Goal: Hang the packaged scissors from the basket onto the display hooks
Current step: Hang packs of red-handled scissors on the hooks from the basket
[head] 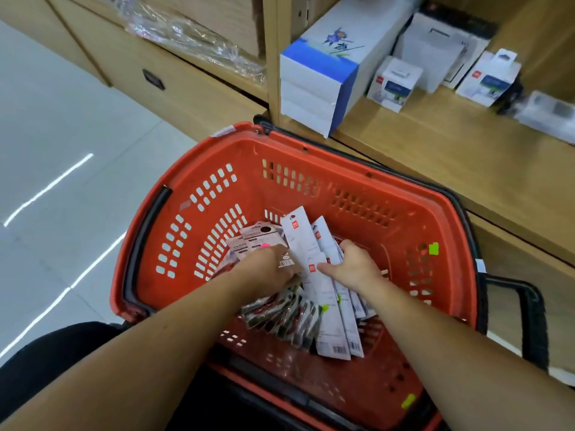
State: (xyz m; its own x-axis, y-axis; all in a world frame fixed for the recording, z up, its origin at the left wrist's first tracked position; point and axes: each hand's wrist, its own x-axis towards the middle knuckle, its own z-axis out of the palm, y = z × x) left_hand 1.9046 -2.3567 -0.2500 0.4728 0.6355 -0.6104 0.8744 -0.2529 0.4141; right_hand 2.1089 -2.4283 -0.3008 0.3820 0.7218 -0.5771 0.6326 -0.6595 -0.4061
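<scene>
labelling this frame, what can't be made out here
Head view only.
- Hooks: out of frame.
- Left hand: fingertips buried under packs.
- Scissors' shape: packs overlap, blurred.
- Pack print: too small.

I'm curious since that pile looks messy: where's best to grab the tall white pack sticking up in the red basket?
Probably pinch the upper end, below its hang hole, from above. That end of the white pack leans up clear of the pile in the basket; its lower part lies wedged among other packs between the left hand and right hand.
</scene>
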